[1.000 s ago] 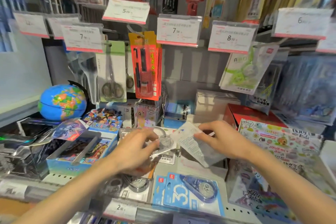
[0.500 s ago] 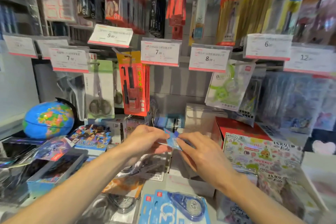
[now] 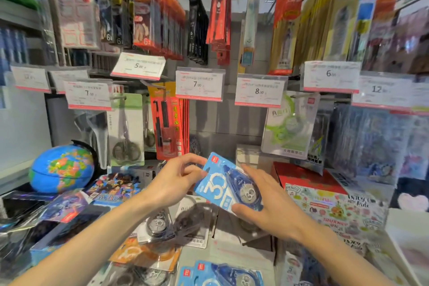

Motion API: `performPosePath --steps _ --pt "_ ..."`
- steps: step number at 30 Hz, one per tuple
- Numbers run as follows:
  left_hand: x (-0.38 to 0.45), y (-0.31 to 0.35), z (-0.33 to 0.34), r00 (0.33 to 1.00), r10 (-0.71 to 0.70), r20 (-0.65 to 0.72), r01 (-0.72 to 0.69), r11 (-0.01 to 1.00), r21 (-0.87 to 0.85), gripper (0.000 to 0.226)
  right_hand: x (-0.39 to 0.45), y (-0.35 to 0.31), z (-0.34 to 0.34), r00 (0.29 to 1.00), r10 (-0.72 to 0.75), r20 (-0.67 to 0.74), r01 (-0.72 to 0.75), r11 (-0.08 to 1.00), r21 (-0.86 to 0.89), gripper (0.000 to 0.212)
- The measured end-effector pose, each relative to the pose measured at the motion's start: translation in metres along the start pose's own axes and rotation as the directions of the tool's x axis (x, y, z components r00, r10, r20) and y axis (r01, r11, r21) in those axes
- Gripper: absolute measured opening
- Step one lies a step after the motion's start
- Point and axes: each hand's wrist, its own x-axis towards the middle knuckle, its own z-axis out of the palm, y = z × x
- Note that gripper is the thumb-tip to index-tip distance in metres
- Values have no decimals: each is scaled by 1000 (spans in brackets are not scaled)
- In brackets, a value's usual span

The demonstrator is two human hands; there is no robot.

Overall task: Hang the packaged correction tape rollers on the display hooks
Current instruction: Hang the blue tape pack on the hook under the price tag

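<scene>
Head view: blue correction tape pack [image 3: 228,187] held mid-air above shelf clutter, below 7.90 price tag [image 3: 200,84]. Left hand [image 3: 176,181] fingers pinching upper left edge; right hand [image 3: 267,206] fingers cupping lower right. Advice: turn upright, find hang hole, align with hook behind tag, slide straight back.

shelf [image 3: 243,260]: grey, crowded | left edge: globe [image 3: 61,168] | front edge: blue correction tape pack [image 3: 222,274], orange pack [image 3: 144,255] just left of it | middle: clear tape pack [image 3: 160,227] | right: red box [image 3: 304,176], sticker-print box [image 3: 329,209] in front of it
</scene>
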Motion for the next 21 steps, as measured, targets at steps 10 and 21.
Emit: performPosePath --steps 10,21 --pt "13 36 -1 773 634 34 -423 475 772 23 0 -11 -23 953 113 -283 -86 991 105 74" --pt "49 128 0 491 816 306 -337 -146 930 51 -12 4 -60 791 333 -514 -249 942 226 78"
